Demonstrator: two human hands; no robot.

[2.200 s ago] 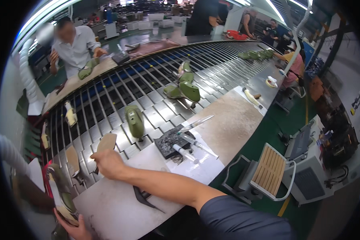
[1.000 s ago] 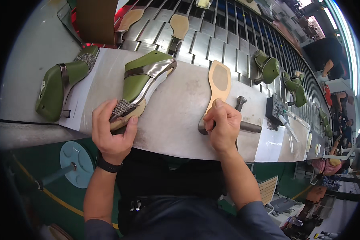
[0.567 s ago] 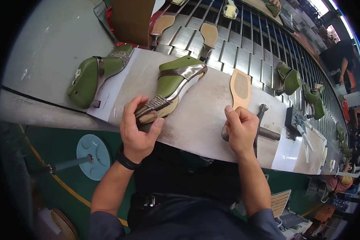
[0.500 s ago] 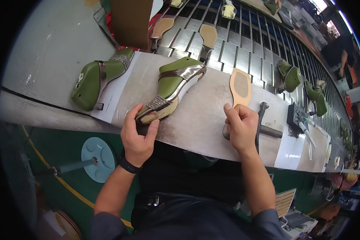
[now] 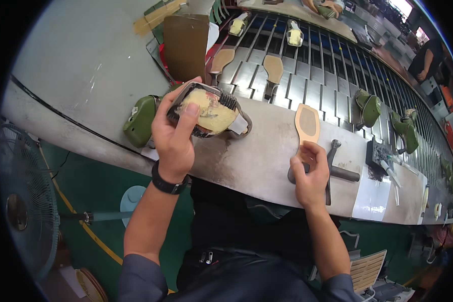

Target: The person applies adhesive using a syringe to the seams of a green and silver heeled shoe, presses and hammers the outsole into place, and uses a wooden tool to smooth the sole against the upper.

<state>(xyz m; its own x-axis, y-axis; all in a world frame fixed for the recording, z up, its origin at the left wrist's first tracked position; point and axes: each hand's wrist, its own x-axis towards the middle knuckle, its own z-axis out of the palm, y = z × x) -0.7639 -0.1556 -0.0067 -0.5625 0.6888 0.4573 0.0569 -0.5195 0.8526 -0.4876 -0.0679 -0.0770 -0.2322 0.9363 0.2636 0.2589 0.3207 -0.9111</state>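
My left hand [image 5: 178, 136] grips a lasted shoe [image 5: 211, 111] from its left side, thumb pressed on the underside. That underside faces up and has a rough, pale-yellow surface with dark edges. Between the curled fingers and thumb of my right hand [image 5: 313, 173] is the narrow end of a tan shoe sole [image 5: 307, 122] with a darker forefoot patch. The wider end of the sole points away from me. Just behind the right hand lies a hammer [image 5: 345, 174] with a dark handle. Another shoe on a green last [image 5: 142, 122] rests left of my left hand, partly hidden by it.
Beyond the worktable [image 5: 256, 171] runs a slatted metal conveyor [image 5: 307, 70] carrying tan soles [image 5: 273, 68] and green lasts [image 5: 369, 109]. A black brush-like block [image 5: 379, 152] stands at right. A cardboard box [image 5: 186, 48] is at back left; a fan [image 5: 22, 211] stands lower left.
My left hand has lifted the shoe from the table and turned its underside up. My right hand stays by the hammer with the sole, its fingers a little looser. The view has shifted slightly.
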